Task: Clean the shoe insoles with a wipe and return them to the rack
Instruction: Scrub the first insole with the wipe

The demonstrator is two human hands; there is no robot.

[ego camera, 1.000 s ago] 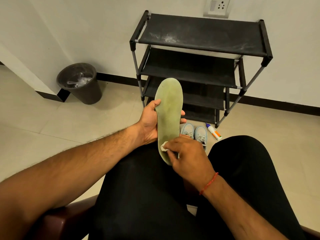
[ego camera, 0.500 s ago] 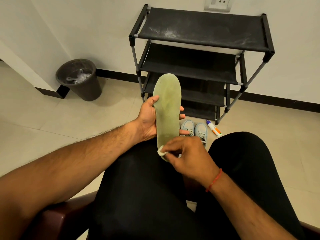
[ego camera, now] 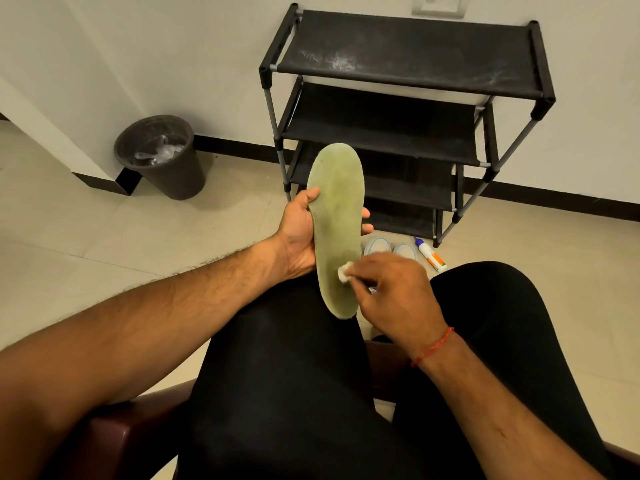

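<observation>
Green insole (ego camera: 336, 230) front and centre, held up lengthwise over the lap, toe end pointing toward the rack (ego camera: 408, 57)! From behind, the left hand (ego camera: 298, 237) cradles it at the middle: thumb hooked over the left edge, fingertips (ego camera: 366, 213) peeking round the right edge, a firm wrap-around grip. Down on the heel half, the right hand (ego camera: 394, 292) comes in from the right, fingers curled and bunched, pinching a small white wipe (ego camera: 344, 271) and pressing it against the insole's face. Only a little wad of the wipe shows past those fingers. A red thread band (ego camera: 433, 348) sits on the right wrist. The heel end of the insole hangs just above the black-clad thighs.

Beyond, the black tiered rack stands against the wall, with dusty smears on its top shelf. On the floor at its foot, a pair of pale blue shoes (ego camera: 391, 249) sits side by side. A white bottle (ego camera: 431, 254) with an orange label lies just beside them to the right. Off to the left, a dark bin (ego camera: 162, 157) with a plastic liner stands by the wall corner. Under the person, a maroon chair (ego camera: 114, 431).
</observation>
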